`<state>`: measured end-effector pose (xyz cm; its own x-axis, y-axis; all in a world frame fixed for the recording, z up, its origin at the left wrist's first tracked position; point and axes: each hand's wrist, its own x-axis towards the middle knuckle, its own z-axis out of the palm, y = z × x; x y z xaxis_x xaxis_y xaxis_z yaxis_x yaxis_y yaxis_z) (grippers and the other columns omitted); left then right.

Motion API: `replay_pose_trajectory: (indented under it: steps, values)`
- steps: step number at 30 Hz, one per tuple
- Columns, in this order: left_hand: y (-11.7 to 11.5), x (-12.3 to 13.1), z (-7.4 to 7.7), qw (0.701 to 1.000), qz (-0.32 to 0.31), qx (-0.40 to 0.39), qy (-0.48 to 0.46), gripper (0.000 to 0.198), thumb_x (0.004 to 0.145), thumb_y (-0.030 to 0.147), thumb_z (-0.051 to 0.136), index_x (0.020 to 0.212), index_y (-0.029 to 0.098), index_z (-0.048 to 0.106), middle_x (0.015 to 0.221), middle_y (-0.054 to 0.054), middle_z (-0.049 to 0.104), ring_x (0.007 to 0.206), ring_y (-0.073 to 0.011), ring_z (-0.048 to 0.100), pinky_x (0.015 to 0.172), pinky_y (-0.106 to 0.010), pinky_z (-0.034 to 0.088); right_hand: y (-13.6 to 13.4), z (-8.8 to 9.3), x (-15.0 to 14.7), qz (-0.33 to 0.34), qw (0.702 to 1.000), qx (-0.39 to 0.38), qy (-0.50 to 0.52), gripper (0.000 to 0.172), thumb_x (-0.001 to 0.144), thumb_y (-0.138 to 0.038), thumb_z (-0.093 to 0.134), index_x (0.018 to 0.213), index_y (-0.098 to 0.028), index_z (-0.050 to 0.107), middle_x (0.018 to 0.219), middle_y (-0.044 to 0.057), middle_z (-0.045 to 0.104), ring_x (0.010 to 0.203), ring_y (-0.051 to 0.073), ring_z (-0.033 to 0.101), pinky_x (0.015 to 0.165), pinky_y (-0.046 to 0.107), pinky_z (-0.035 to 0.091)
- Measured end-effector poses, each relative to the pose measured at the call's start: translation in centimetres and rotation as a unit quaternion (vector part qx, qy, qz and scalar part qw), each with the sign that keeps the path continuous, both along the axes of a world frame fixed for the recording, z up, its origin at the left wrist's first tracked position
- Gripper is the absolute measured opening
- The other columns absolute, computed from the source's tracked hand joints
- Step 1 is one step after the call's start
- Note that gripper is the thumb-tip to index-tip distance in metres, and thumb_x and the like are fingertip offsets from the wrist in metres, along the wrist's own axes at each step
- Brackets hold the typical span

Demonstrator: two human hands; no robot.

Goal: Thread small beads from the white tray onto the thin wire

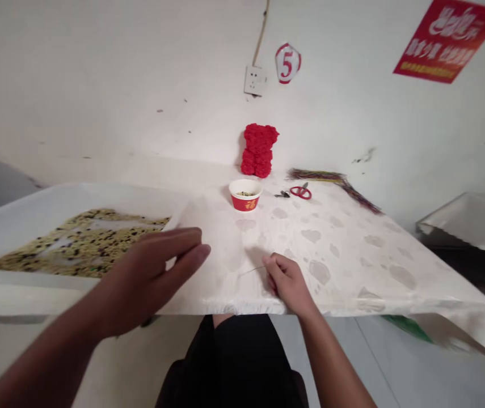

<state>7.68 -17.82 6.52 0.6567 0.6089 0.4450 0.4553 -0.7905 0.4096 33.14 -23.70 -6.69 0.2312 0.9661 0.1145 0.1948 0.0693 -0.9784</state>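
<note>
My right hand (285, 280) is closed in a pinch around a thin wire (252, 270) that points left over the front part of the table. My left hand (157, 272) is raised beside the tray of small beads (110, 241), its fingers pressed together and the thumb near the index finger. Whether anything is between them is hidden. Beyond both hands stands a red and white bowl (245, 202) with small pieces inside.
A red bear figure (260, 151) stands against the wall. Red-handled scissors (300, 192) and a small dark item (282, 194) lie right of the bowl, near a bundle of thin wires (316, 175). The patterned tablecloth (353, 260) hangs over the front edge.
</note>
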Motion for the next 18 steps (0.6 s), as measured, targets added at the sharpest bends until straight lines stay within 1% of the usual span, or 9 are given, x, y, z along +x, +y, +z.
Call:
replay_pose_trajectory:
  steps: [2, 4, 6, 8, 10, 13, 15, 18]
  values:
    - [0.3, 2.3, -2.6, 0.995, -0.026, -0.097, -0.017, 0.032, 0.099, 0.035, 0.04, 0.07, 0.022, 0.045, 0.065, 0.004, 0.048, 0.06, -0.0126, 0.047, 0.056, -0.026, 0.04, 0.0, 0.1, 0.0, 0.0, 1.0, 0.002, 0.005, 0.049, 0.098, -0.05, 0.054, 0.06, -0.022, 0.04, 0.045, -0.006, 0.043, 0.042, 0.01, 0.04, 0.045, 0.024, 0.032]
    - [1.3, 4.3, -5.3, 0.984, -0.016, -0.171, -0.035, 0.022, 0.096, 0.033, 0.044, 0.079, 0.022, 0.053, 0.073, 0.003, 0.057, 0.067, -0.0138, 0.054, 0.062, -0.026, 0.044, 0.0, 0.2, -0.1, 0.002, 1.0, 0.004, 0.01, 0.049, 0.097, -0.05, 0.055, 0.06, -0.022, 0.041, 0.046, -0.006, 0.044, 0.042, 0.01, 0.041, 0.045, 0.024, 0.033]
    - [2.3, 5.7, -7.6, 0.974, 0.012, -0.212, -0.073, 0.012, 0.091, 0.033, 0.053, 0.09, 0.023, 0.058, 0.081, 0.002, 0.064, 0.074, -0.0153, 0.06, 0.069, -0.028, 0.048, -0.1, 0.3, -0.1, 0.005, 1.0, 0.006, 0.016, 0.048, 0.097, -0.049, 0.056, 0.06, -0.022, 0.041, 0.046, -0.006, 0.045, 0.042, 0.01, 0.042, 0.045, 0.024, 0.034]
    - [3.1, 6.5, -9.3, 0.964, 0.043, -0.237, -0.115, 0.015, 0.086, 0.035, 0.06, 0.093, 0.022, 0.06, 0.083, 0.001, 0.067, 0.076, -0.017, 0.064, 0.072, -0.029, 0.05, -0.1, 0.3, -0.1, 0.006, 1.0, 0.006, 0.022, 0.047, 0.096, -0.049, 0.058, 0.061, -0.022, 0.043, 0.047, -0.006, 0.044, 0.042, 0.01, 0.042, 0.045, 0.024, 0.034]
    - [3.6, 6.9, -10.3, 0.953, 0.069, -0.253, -0.152, 0.017, 0.083, 0.037, 0.064, 0.091, 0.022, 0.061, 0.081, 0.0, 0.068, 0.075, -0.018, 0.065, 0.07, -0.03, 0.05, 0.0, 0.3, 0.0, 0.003, 1.0, 0.006, 0.026, 0.044, 0.095, -0.048, 0.06, 0.063, -0.022, 0.044, 0.047, -0.007, 0.044, 0.043, 0.01, 0.041, 0.046, 0.024, 0.033]
    - [4.0, 7.2, -11.1, 0.938, 0.091, -0.278, -0.184, 0.015, 0.083, 0.036, 0.064, 0.087, 0.022, 0.062, 0.075, 0.0, 0.068, 0.071, -0.0177, 0.065, 0.066, -0.029, 0.05, 0.0, 0.5, 0.0, -0.008, 1.0, 0.003, 0.029, 0.04, 0.094, -0.045, 0.061, 0.065, -0.021, 0.048, 0.048, -0.007, 0.044, 0.045, 0.01, 0.041, 0.046, 0.024, 0.033]
    - [4.2, 7.4, -11.5, 0.933, 0.094, -0.296, -0.182, 0.012, 0.082, 0.033, 0.063, 0.085, 0.022, 0.061, 0.071, 0.001, 0.066, 0.066, -0.0165, 0.062, 0.063, -0.028, 0.049, 0.0, 0.8, -0.1, -0.014, 0.999, 0.0, 0.031, 0.037, 0.094, -0.044, 0.062, 0.067, -0.021, 0.051, 0.049, -0.007, 0.044, 0.046, 0.01, 0.039, 0.047, 0.024, 0.032]
    - [4.4, 7.4, -12.0, 0.935, 0.104, -0.301, -0.158, 0.009, 0.08, 0.031, 0.061, 0.079, 0.022, 0.058, 0.065, 0.004, 0.058, 0.06, -0.0137, 0.055, 0.059, -0.027, 0.044, -0.1, 1.2, -0.3, -0.022, 0.999, -0.007, 0.031, 0.032, 0.093, -0.041, 0.063, 0.069, -0.02, 0.055, 0.051, -0.007, 0.043, 0.047, 0.01, 0.039, 0.047, 0.024, 0.032]
